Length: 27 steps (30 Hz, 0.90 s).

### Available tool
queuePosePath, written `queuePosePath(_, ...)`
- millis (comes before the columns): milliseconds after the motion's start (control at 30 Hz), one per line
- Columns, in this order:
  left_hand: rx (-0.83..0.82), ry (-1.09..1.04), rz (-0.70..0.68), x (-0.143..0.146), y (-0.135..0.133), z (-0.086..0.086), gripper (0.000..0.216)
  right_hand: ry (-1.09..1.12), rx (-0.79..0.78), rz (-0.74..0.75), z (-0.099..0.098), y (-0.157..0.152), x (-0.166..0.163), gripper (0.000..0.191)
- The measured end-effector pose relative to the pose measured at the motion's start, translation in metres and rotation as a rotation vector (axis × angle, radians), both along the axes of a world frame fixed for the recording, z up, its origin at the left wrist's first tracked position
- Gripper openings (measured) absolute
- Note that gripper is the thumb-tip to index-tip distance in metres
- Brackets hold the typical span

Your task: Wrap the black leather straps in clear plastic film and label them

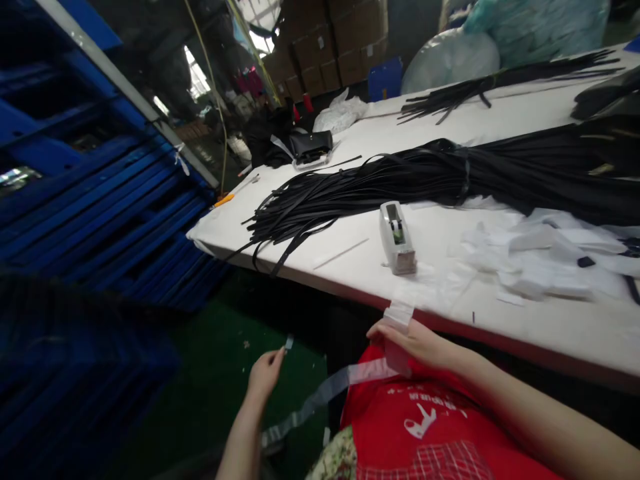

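Note:
Over the green floor, my left hand (265, 375) is closed in a pinch, and a small clear piece of tape (289, 342) sticks up from its fingertips. By the table's front edge, my right hand (415, 341) is closed on a translucent white plastic strip (373, 371). One end of the strip rises above the fingers to the table edge; the rest hangs in a curve down to the left, passing behind my left forearm. A white tape dispenser (398, 240) stands on the table just beyond my right hand.
Long black strips (400, 175) lie bundled across the white table (345, 263), some ends overhanging its edge. Crumpled white strips (543, 257) are heaped at right. A black pouch (311, 145) sits at the far left corner. Blue pallets (115, 220) are stacked left. A red apron (385, 427) covers my lap.

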<state>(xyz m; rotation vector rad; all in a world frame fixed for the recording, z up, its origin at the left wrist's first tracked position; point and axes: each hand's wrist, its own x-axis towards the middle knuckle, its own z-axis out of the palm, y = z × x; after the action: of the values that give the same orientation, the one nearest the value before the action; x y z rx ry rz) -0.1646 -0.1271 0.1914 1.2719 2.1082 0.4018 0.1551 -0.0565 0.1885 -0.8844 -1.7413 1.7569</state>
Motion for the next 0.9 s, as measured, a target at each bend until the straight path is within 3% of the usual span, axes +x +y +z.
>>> queuePosePath(67,0.035,-0.19,-0.091,0.036,0.002,-0.01,0.045,-0.079,0.087,0.129,-0.006,-0.018,-0.012,0.042)
queuePosePath(167,0.055,-0.733,-0.354,0.101,0.026,-0.017,0.06,-0.18,0.179,0.218,-0.013,-0.033,-0.014,0.038)
queuePosePath(233,0.008,-0.93,-0.34,0.137,0.044,-0.016,0.054,-0.259,0.222,0.246,-0.015,-0.038,-0.009,0.035)
queuePosePath(333,0.026,-1.006,-0.246,0.165,0.064,-0.011,0.048,-0.37,0.288,0.259,-0.015,-0.043,-0.002,0.034)
queuePosePath(433,0.093,-0.906,-0.29,0.171,0.076,-0.008,0.047,-0.368,0.312,0.248,-0.011,-0.045,0.0,0.03)
queuePosePath(533,0.164,-0.465,-0.431,0.164,0.081,-0.007,0.05,-0.361,0.344,0.249,-0.009,-0.044,-0.002,0.029)
queuePosePath(600,0.141,-0.124,-0.433,0.156,0.081,-0.008,0.055,-0.357,0.373,0.266,-0.009,-0.042,-0.003,0.03)
queuePosePath(667,0.05,0.035,-0.408,0.148,0.079,-0.01,0.061,-0.337,0.369,0.295,-0.009,-0.041,-0.004,0.031)
queuePosePath(767,-0.117,-0.163,-0.44,0.141,0.07,-0.016,0.068,-0.303,0.355,0.314,-0.012,-0.041,-0.006,0.031)
queuePosePath(833,-0.192,-0.489,-0.402,0.142,0.063,-0.022,0.066,-0.301,0.383,0.304,-0.016,-0.041,-0.007,0.03)
queuePosePath(900,-0.208,-0.832,-0.269,0.146,0.057,-0.027,0.056,-0.301,0.398,0.293,-0.019,-0.041,-0.009,0.028)
